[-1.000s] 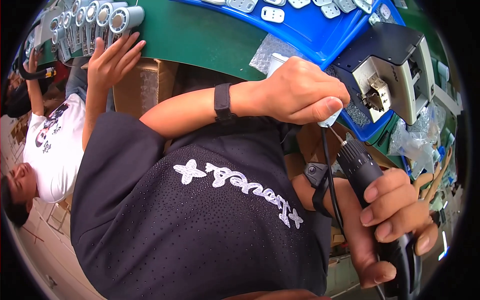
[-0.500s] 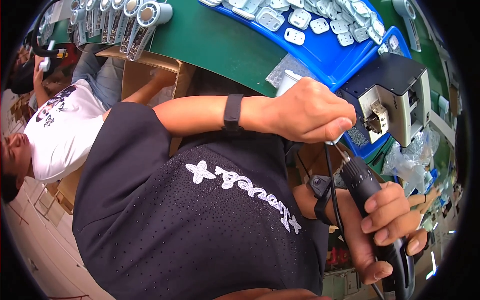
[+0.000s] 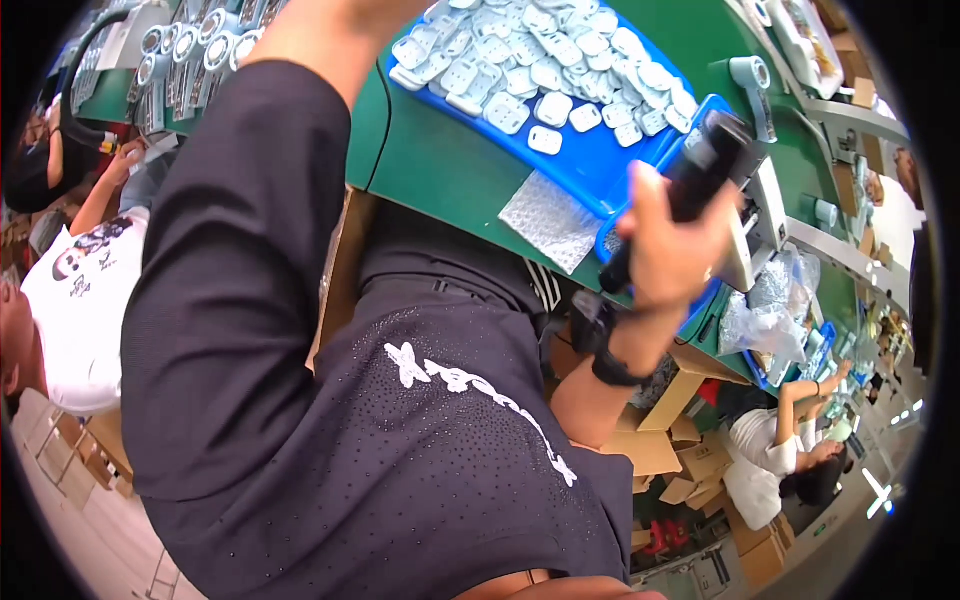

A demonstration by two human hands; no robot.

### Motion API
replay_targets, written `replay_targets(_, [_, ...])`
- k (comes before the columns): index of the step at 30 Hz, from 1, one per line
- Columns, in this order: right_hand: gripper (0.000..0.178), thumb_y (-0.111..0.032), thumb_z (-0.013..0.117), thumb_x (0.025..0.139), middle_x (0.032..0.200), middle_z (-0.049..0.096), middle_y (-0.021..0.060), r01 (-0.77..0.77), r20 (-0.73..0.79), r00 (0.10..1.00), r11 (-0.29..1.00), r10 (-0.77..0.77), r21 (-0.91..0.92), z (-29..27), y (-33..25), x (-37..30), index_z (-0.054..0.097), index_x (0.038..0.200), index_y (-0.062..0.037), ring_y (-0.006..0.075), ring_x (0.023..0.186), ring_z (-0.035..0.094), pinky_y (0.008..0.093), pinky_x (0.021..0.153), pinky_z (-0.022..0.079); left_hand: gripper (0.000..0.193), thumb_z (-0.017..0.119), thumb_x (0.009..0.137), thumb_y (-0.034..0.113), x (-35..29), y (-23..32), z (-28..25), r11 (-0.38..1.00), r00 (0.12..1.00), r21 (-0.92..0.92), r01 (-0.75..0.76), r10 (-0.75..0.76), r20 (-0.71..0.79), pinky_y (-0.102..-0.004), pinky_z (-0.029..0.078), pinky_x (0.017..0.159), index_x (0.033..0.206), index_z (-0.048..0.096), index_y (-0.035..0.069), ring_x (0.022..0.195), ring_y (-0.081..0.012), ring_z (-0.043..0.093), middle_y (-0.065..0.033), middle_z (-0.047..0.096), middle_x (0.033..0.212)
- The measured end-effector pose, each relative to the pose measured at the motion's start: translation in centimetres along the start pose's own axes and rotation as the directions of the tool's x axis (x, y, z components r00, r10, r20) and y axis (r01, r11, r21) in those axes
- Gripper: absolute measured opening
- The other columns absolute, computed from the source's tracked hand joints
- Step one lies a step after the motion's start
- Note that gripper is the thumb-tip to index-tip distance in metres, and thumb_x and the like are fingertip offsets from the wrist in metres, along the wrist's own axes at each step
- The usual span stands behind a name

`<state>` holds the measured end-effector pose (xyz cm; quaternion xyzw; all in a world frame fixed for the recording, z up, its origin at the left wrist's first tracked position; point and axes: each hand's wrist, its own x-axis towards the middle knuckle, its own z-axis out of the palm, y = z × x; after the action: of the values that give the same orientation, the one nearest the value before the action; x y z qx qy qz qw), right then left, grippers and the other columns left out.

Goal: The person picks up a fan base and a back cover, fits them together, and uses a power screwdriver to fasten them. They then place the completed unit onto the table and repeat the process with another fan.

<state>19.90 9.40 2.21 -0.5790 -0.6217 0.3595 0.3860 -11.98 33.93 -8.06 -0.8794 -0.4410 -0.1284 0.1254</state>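
1. Long green desk [image 3: 430,165], across the upper view.
2. Blue plastic tray [image 3: 600,180] on the desk, showing more than half a second ago.
3. Left forearm [image 3: 325,40] now stretches past the top edge; the left hand is out of view, grip unknown.
4. Right hand [image 3: 668,250], blurred, has risen to the tray's near corner, grasping a black cylindrical screwdriver [image 3: 712,160].
5. The screwdriver lies within its curled fingers, jutting above them.
6. Pale rounded-square plates [image 3: 545,140] heap the tray.
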Motion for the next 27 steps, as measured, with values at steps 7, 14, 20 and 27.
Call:
replay_targets(7, [0.051,-0.025,0.08,0.079,0.09,0.07,0.0286,-0.047,0.092,0.989,0.847,0.112,-0.53,6.1,4.2,4.8,0.054,0.113,0.0029,0.0439,0.087,0.071,0.0466,0.078,0.055,0.041,0.073,0.085,0.035,-4.9,9.0,-11.4,0.841,0.742,-0.409,0.354,-0.519,-0.425,-0.0445,0.054,0.082,0.111,0.064,0.005,0.092,-0.0362,0.066,-0.0165,0.067,0.101])
replay_targets(14, [0.056,-0.026,0.08,0.079,0.097,0.07,0.0307,-0.013,0.138,0.982,0.769,0.131,-0.639,7.9,5.5,7.0,0.053,0.12,0.0027,0.0482,0.098,0.067,0.0514,0.084,0.052,0.044,0.082,0.079,0.02,-24.9,19.7,-15.3,0.54,0.372,-0.202,0.817,-0.762,-0.531,-0.0402,0.045,0.096,0.119,0.065,0.01,0.105,-0.0291,0.059,-0.0102,0.065,0.106])
replay_targets(20, [0.054,-0.023,0.079,0.078,0.092,0.069,0.0295,0.131,0.193,0.981,0.798,-0.019,-0.589,7.5,6.2,6.5,0.054,0.118,0.0038,0.0469,0.087,0.068,0.0483,0.079,0.054,0.056,0.08,0.075,0.008,-34.1,23.4,-14.5,0.5,0.481,0.006,0.866,-0.83,-0.281,-0.042,0.041,0.101,0.128,0.061,0.01,0.116,-0.0311,0.054,-0.0112,0.06,0.121])
replay_targets(27, [0.051,-0.014,0.077,0.08,0.073,0.062,0.0062,0.11,0.216,0.972,0.989,-0.088,-0.095,3.4,4.1,4.4,0.057,0.124,-0.0002,0.0144,0.058,0.06,0.0265,0.056,0.05,0.052,0.081,0.073,0.006,-34.2,22.6,-17.2,0.686,0.675,-0.022,0.727,-0.721,-0.157,-0.0407,0.045,0.098,0.122,0.063,0.008,0.109,-0.0302,0.058,-0.0102,0.062,0.116])
